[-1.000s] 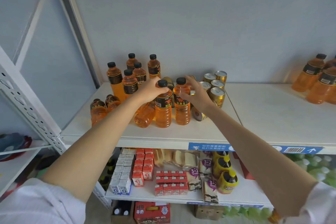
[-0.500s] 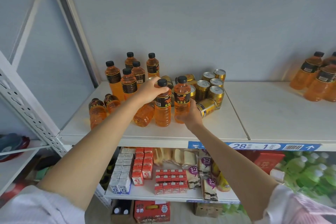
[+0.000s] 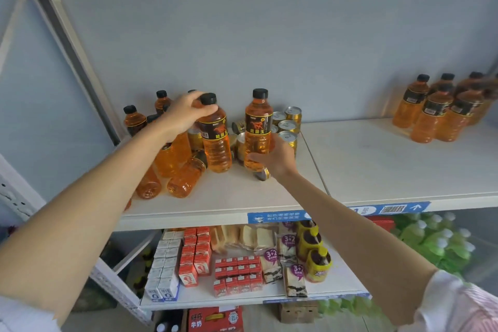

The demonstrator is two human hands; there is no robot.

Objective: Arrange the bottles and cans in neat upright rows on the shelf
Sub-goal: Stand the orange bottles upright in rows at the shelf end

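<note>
My left hand grips the neck of an orange bottle with a black cap, upright on the white shelf. My right hand holds the lower part of a second orange bottle, upright and slightly raised. Several upright bottles stand behind my left arm. Two bottles lie on their sides in front. Gold cans stand behind my right hand, and one gold can lies tipped under it.
A group of upright orange bottles stands at the shelf's far right. Between the two groups the shelf board is bare. The lower shelf holds cartons, snack packs and yellow bottles. A slanted metal post rises at the left.
My right hand has dropped from the bottle tops to the base of one bottle and lifted it. My left hand stays on the other bottle's neck. The view has moved closer.
</note>
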